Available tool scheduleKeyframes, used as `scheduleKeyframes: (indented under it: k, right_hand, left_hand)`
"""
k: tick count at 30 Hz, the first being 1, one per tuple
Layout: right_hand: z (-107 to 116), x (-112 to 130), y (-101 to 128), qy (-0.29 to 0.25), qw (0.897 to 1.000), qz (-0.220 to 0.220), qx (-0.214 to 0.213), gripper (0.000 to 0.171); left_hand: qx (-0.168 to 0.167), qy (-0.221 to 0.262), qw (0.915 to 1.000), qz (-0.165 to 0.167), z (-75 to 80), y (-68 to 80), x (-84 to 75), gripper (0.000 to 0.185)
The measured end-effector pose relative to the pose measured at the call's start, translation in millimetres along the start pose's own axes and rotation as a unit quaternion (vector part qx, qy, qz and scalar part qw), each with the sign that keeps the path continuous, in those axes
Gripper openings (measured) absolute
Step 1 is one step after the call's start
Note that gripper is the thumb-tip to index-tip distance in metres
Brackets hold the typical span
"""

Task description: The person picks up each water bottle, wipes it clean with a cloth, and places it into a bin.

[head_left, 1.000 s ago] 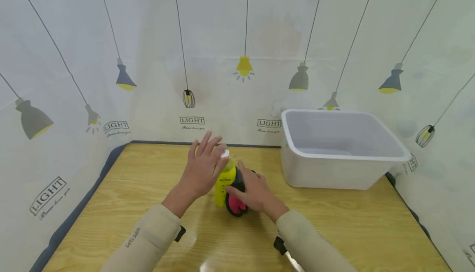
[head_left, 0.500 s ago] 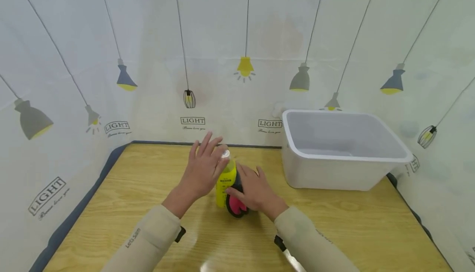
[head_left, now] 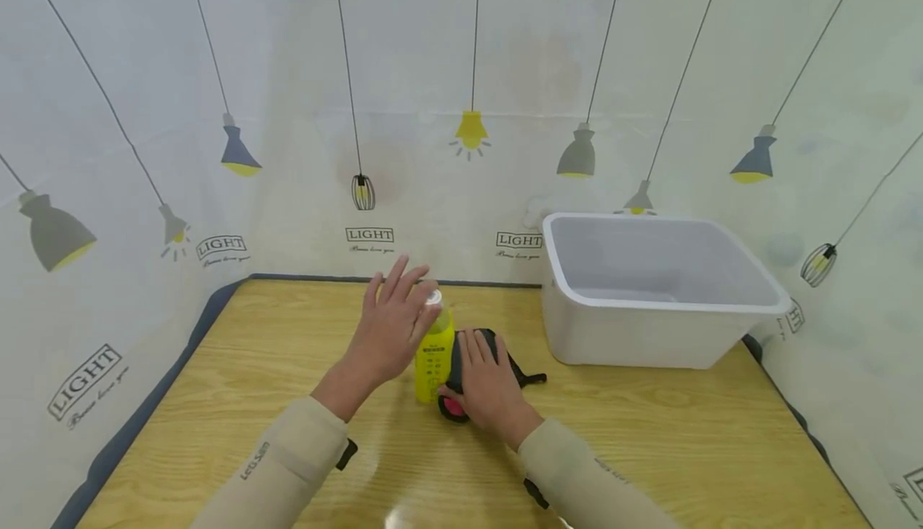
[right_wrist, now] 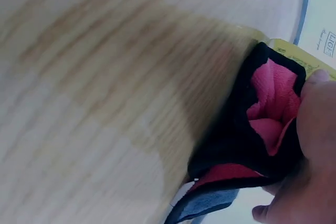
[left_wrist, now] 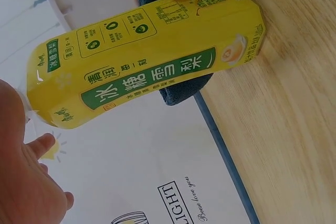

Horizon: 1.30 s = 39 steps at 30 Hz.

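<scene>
Yellow bottle (head_left: 435,357) upright on wooden table (head_left: 238,433), mid-scene. Left hand (head_left: 387,335) pinches its white cap (head_left: 433,298) between thumb and forefinger, other fingers extended. Right hand (head_left: 493,391) ungrasped, fingers laid straight over pink-lined dark cloth (right_wrist: 226,145) just right of bottle. White bin (head_left: 634,338): far right. Lamp-print wall (head_left: 303,192) beyond.

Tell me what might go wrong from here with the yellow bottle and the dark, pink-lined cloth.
The yellow bottle could tip if nudged: it stands upright on the table, and the left hand has its fingers spread rather than wrapped round it. The dark, pink-lined cloth might slip or unfold: the right hand lies over it with fingers fairly straight, and a dark strip sticks out beyond.
</scene>
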State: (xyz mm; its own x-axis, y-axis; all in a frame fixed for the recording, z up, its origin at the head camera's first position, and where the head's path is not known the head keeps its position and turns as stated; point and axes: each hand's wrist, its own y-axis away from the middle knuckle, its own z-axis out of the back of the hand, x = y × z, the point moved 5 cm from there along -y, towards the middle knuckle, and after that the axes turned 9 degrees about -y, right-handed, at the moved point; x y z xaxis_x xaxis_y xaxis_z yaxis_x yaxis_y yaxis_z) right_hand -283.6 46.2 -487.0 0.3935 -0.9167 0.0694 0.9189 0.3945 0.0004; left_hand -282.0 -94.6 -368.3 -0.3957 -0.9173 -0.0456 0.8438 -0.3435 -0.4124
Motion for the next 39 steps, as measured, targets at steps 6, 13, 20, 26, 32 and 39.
scheduleKeyframes:
  k: [6,13,20,26,32,39]
  right_hand:
    - [9,0,5,-0.034,0.999,0.008,-0.003,0.081]
    - [50,3,10,-0.090,0.994,0.027,-0.055,0.071]
    - [87,1,11,-0.139,0.980,0.048,-0.135,0.057]
    - [113,11,14,-0.105,0.982,0.060,-0.146,0.064]
    - [115,28,14,-0.021,0.992,0.032,-0.119,0.077]
    - [101,34,18,0.024,0.987,0.006,-0.158,0.085]
  left_hand:
    - [0.009,0.008,0.9999,0.000,0.1,-0.9,0.7,0.046]
    - [0.016,0.016,0.9997,0.002,-0.5,-1.5,1.3,0.046]
    - [0.027,0.024,0.9993,0.006,-0.4,-2.7,1.9,0.047]
    - [0.031,0.030,0.9990,0.010,-0.7,-4.9,3.8,0.047]
    - [0.031,0.036,0.9989,0.001,-1.9,-5.2,7.0,0.045]
    - [0.028,0.053,0.9981,-0.013,-0.8,-6.7,8.1,0.043]
